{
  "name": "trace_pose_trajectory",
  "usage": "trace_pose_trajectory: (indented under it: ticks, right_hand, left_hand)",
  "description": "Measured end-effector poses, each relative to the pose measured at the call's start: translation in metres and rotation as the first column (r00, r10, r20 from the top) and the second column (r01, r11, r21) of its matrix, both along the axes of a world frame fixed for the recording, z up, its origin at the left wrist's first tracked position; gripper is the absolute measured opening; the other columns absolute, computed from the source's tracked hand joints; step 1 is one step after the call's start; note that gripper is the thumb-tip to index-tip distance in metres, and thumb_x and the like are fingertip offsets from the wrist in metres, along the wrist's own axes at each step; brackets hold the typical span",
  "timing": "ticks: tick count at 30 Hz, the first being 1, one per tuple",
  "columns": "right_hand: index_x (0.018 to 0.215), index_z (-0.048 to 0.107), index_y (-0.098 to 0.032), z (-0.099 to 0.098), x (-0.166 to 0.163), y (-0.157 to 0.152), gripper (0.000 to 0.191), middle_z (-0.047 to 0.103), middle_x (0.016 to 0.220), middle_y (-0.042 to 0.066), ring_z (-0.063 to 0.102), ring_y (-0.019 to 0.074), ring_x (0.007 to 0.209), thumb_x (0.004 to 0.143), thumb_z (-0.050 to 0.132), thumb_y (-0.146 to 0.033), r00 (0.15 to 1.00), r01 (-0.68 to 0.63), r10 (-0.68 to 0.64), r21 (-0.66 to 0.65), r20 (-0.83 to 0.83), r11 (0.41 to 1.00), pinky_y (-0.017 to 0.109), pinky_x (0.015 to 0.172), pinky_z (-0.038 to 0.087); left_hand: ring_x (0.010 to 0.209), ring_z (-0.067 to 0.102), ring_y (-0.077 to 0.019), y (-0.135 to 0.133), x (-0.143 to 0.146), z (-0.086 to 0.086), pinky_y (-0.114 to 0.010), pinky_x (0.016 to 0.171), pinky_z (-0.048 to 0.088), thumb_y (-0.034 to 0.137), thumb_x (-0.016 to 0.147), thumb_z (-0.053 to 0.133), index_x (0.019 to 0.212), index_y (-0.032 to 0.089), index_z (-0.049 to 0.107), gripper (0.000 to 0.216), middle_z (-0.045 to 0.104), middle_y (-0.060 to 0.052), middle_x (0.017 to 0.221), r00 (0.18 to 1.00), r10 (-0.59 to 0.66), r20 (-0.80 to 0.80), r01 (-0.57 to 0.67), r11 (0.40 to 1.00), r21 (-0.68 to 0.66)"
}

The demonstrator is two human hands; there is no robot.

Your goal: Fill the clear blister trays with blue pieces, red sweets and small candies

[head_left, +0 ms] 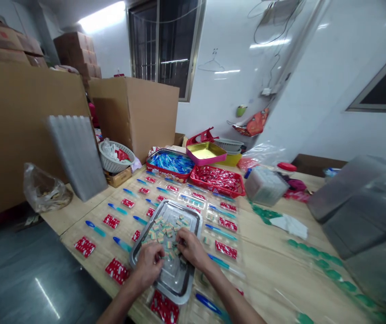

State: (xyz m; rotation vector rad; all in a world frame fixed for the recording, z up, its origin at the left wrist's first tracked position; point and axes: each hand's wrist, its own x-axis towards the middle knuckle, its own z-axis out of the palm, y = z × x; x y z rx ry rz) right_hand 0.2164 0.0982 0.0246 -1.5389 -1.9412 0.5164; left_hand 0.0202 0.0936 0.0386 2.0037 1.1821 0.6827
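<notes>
A metal tray (175,294) lies on the table, with several small pale layered blocks (161,225) scattered in its far half. My left hand (150,263) hangs over the tray's left side with fingers curled into a pinch; what they hold, if anything, is hidden. At the tray's right side, my right hand (191,247) has its fingertips pressed together down among the blocks, and I cannot make out what is in them. Around the tray are clear plastic blister sheets with red patterned packets (116,270) and blue pen-like tools (121,244) in their compartments.
Behind the sheets stand a tin of blue tools (170,163), a red basket of packets (218,180) and a gold-lined tin (206,153). Stacked plastic trays (78,157) rise at left, with large cartons (138,117) behind. Green pieces (324,264) lie at right beside wrapped bundles (365,216).
</notes>
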Motion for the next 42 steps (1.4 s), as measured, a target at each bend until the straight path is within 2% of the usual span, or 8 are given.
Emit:
trace_pose_trajectory:
  ticks: [3,7,12,14,19,26,33,42]
  right_hand:
    - [0.07,0.055,-0.018,0.002,0.0,-0.001,0.018,0.056,0.07,-0.001,0.05,0.0153,0.07,0.063,0.048,-0.003,0.999,0.037,-0.036,-0.021,0.014,0.999,0.026,0.069,0.036]
    - [0.074,0.055,-0.019,0.013,-0.006,-0.01,0.017,0.059,0.075,0.0,0.053,0.0173,0.078,0.064,0.049,-0.005,0.995,0.074,-0.074,0.01,-0.063,0.997,0.028,0.075,0.038]
    - [0.075,0.052,-0.02,0.016,-0.022,-0.037,0.018,0.056,0.072,-0.001,0.051,0.015,0.071,0.064,0.049,-0.006,0.99,-0.059,0.05,-0.066,-0.128,0.996,0.024,0.066,0.037]
    - [0.072,0.051,-0.019,0.011,-0.029,-0.046,0.019,0.055,0.07,-0.001,0.05,0.0149,0.07,0.062,0.047,-0.004,0.992,-0.091,0.083,-0.094,-0.091,0.991,0.023,0.064,0.035]
    - [0.07,0.049,-0.018,0.005,-0.036,-0.056,0.021,0.053,0.071,-0.001,0.049,0.014,0.07,0.059,0.044,-0.001,0.994,-0.088,0.079,-0.117,-0.075,0.989,0.023,0.064,0.034]
    - [0.073,0.051,-0.018,0.018,-0.039,-0.059,0.023,0.052,0.069,-0.003,0.047,0.0126,0.065,0.057,0.048,-0.002,0.992,-0.085,0.065,-0.183,-0.111,0.98,0.022,0.06,0.032]
    - [0.077,0.055,-0.018,0.007,-0.042,-0.061,0.023,0.057,0.073,0.0,0.051,0.0163,0.071,0.06,0.049,-0.004,0.991,0.041,-0.06,-0.159,-0.118,0.986,0.025,0.064,0.036]
    - [0.072,0.05,-0.019,0.004,-0.046,-0.061,0.02,0.055,0.068,-0.002,0.051,0.0153,0.067,0.059,0.049,-0.004,0.974,0.06,-0.09,-0.147,-0.207,0.987,0.024,0.061,0.036]
  left_hand:
    - [0.064,0.053,-0.0146,-0.007,0.001,-0.001,-0.024,0.062,0.037,0.005,0.061,0.05,0.068,0.017,0.057,0.016,0.056,0.001,0.066,1.0,-0.003,0.008,0.004,0.999,-0.038]
    - [0.066,0.053,-0.0147,-0.014,-0.001,-0.001,-0.025,0.063,0.039,0.003,0.06,0.049,0.069,0.017,0.057,0.018,0.057,0.0,0.07,0.999,-0.013,0.043,0.014,1.0,-0.023]
    - [0.092,0.056,-0.0186,-0.022,-0.006,0.003,-0.027,0.079,0.042,0.003,0.061,0.049,0.069,0.019,0.056,0.019,0.059,-0.005,0.102,0.99,-0.043,0.135,0.043,0.999,0.003]
    - [0.094,0.054,-0.0196,-0.024,-0.006,0.002,-0.028,0.081,0.041,0.003,0.061,0.049,0.068,0.019,0.054,0.019,0.06,-0.005,0.097,0.993,-0.071,0.091,0.071,0.997,-0.001]
    - [0.072,0.051,-0.015,-0.024,-0.004,-0.004,-0.025,0.065,0.036,0.0,0.058,0.045,0.073,0.019,0.05,0.024,0.055,0.0,0.074,0.995,-0.094,-0.044,0.093,0.995,-0.033]
    - [0.069,0.05,-0.0148,-0.019,-0.002,-0.003,-0.025,0.063,0.035,0.002,0.058,0.046,0.078,0.018,0.052,0.027,0.054,0.001,0.073,0.993,-0.098,-0.061,0.095,0.994,-0.054]
    - [0.073,0.053,-0.0166,-0.018,0.002,-0.003,-0.025,0.064,0.038,0.003,0.059,0.049,0.091,0.018,0.06,0.037,0.059,0.0,0.075,0.993,-0.107,-0.048,0.103,0.991,-0.088]
    - [0.075,0.055,-0.0173,-0.015,0.0,0.0,-0.026,0.067,0.039,0.002,0.059,0.049,0.091,0.018,0.063,0.038,0.063,-0.002,0.08,0.991,-0.1,-0.084,0.095,0.993,-0.067]
